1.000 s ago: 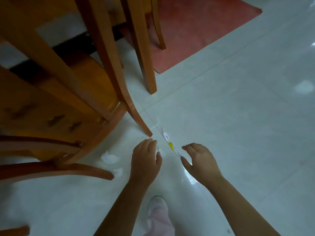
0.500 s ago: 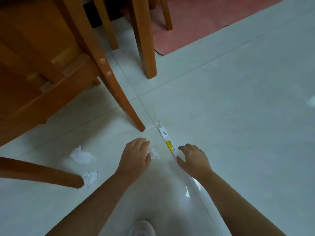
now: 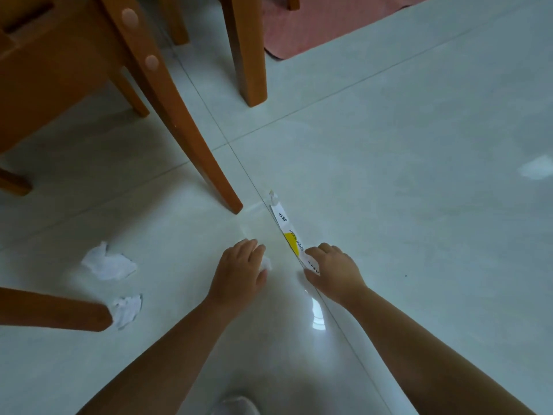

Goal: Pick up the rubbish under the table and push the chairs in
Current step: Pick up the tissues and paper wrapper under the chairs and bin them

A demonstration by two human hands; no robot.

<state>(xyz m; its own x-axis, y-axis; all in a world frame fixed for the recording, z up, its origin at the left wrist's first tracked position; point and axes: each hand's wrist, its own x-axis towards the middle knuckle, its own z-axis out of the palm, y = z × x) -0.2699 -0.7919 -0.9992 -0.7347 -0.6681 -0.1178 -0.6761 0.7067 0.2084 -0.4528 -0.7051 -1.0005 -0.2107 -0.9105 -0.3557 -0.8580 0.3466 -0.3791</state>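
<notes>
Near left, a wooden chair leg [image 3: 54,310] juts in from the left edge. Its tip sits against a small tissue wad [image 3: 127,310] in this view, though real contact cannot be told. Just beyond, a larger crumpled tissue [image 3: 107,262] lies loose on the pale tiled floor [image 3: 419,205], apart from the wad. Far left is a wooden chair [image 3: 59,70], its slanted leg [image 3: 185,136] meeting the floor near a tile joint. Behind it stands a square wooden post [image 3: 248,55], and a red mat [image 3: 314,22] lies at the far edge. At centre the left hand [image 3: 239,271] is palm down and low over the floor, fingers [image 3: 251,245] curled. A tiny white paper scrap [image 3: 265,263] shows at the thumb side, touching the hand; whether it is gripped cannot be told. To the right, a long white-and-yellow printed wrapper strip [image 3: 287,229] lies flat along the tile joint, running far to near. The right hand [image 3: 332,271] is at its near end, forefinger above and thumb below, pinching that end. A pale shoe [image 3: 236,405] shows at the near edge, between the forearms.
</notes>
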